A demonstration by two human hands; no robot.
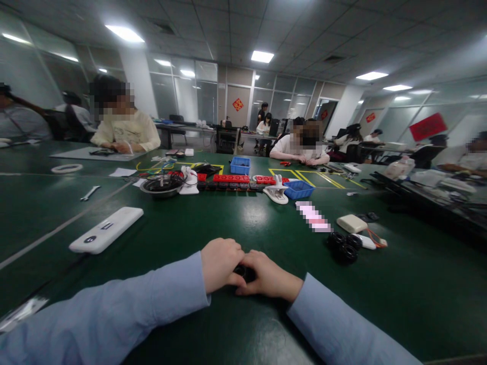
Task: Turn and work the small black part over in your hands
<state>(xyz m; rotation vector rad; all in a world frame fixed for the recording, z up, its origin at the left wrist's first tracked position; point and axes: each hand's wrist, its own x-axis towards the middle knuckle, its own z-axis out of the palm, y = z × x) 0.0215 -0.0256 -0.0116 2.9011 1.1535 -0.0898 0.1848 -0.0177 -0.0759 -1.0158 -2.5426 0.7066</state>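
In the head view, my left hand (223, 264) and my right hand (266, 274) meet low over the green table (171, 314). Their fingers close from both sides around a small black rounded thing (244, 272). Most of it is hidden by the fingers, so I cannot tell its exact kind; a curved dark edge shows between the thumbs. To the right of my hands lie several black coils of cable (344, 247). A long white device with a round dark mark (110, 230) rests on the table to the left.
Across the middle stand red power-strip sockets (231, 178), blue bins (240, 165), a metal bowl (162, 185) and a white clamp-like stand (276, 191). A wrench (90, 193) lies left; a phone (314, 217) and cream box (352, 223) right. Co-workers sit opposite.
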